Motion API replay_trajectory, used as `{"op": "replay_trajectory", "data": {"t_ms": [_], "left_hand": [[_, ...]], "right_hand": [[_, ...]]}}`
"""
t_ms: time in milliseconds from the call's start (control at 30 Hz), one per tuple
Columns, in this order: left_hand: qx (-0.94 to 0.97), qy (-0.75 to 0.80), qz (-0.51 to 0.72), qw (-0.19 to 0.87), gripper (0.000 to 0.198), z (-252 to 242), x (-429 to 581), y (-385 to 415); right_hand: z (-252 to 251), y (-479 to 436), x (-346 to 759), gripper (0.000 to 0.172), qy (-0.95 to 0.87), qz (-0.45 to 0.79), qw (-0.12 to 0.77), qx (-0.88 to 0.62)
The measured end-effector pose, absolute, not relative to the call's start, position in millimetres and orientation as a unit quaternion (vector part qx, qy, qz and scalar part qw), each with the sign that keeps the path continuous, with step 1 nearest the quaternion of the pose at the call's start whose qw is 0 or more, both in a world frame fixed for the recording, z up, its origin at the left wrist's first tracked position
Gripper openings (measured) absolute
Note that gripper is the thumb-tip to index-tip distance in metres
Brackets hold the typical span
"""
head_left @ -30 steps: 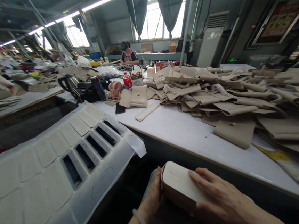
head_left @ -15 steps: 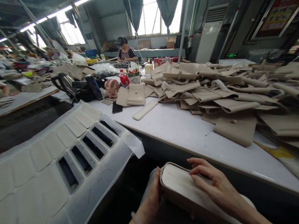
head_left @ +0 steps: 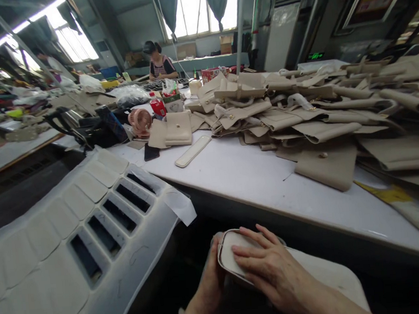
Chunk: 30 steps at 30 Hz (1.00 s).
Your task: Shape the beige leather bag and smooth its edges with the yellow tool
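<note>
A long pale piece with a rounded end and a raised rim [head_left: 228, 254], seemingly a bag part, is in front of me below the table edge. My left hand [head_left: 210, 279] is closed around its left end, the fingers partly hidden behind it. My right hand [head_left: 272, 266] lies palm down on its pale top surface, fingers extended and slightly apart. Under my right forearm, a broad whitish surface with a rounded corner [head_left: 335, 274] shows; whether it belongs to the same piece I cannot tell.
On the left slopes a translucent plastic rack [head_left: 155, 247] with slots and rows of pale panels [head_left: 65, 211]. Across the white table [head_left: 241, 178] lie a narrow rimmed strip [head_left: 193, 152], a pink fan [head_left: 140, 121] and a heap of beige bag parts [head_left: 301, 114]. Another person [head_left: 160, 63] sits at the back.
My right hand has come down and left, from hovering with bent fingers to lying flat on the pale piece. My left hand keeps its hold. The view has shifted slightly.
</note>
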<state>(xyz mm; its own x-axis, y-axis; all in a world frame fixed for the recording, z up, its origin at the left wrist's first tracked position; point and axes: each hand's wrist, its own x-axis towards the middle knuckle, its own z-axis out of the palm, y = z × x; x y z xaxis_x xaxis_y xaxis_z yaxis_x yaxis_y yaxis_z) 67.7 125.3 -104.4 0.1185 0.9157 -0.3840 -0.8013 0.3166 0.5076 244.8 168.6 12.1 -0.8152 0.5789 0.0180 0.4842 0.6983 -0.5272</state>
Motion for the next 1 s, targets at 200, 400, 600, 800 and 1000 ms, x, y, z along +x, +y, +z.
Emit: {"op": "replay_trajectory", "data": {"t_ms": [200,400,600,800,1000], "left_hand": [[0.084,0.341,0.577,0.738,0.055,-87,70,133],[0.068,0.342,0.566,0.747,0.057,-89,68,131],[0.072,0.313,0.587,0.743,0.057,-101,69,129],[0.062,0.328,0.571,0.75,0.052,-93,69,133],[0.133,0.347,0.543,0.753,0.063,-86,57,134]], "right_hand": [[-9,163,242,0.025,-0.875,0.243,0.265,-0.324],[1,164,242,0.013,-0.878,0.291,0.206,-0.32],[11,168,234,0.012,-0.882,0.315,0.152,-0.316],[1,151,233,0.021,-0.894,0.232,0.178,-0.339],[-4,147,234,0.033,-0.88,0.233,0.209,-0.357]]}}
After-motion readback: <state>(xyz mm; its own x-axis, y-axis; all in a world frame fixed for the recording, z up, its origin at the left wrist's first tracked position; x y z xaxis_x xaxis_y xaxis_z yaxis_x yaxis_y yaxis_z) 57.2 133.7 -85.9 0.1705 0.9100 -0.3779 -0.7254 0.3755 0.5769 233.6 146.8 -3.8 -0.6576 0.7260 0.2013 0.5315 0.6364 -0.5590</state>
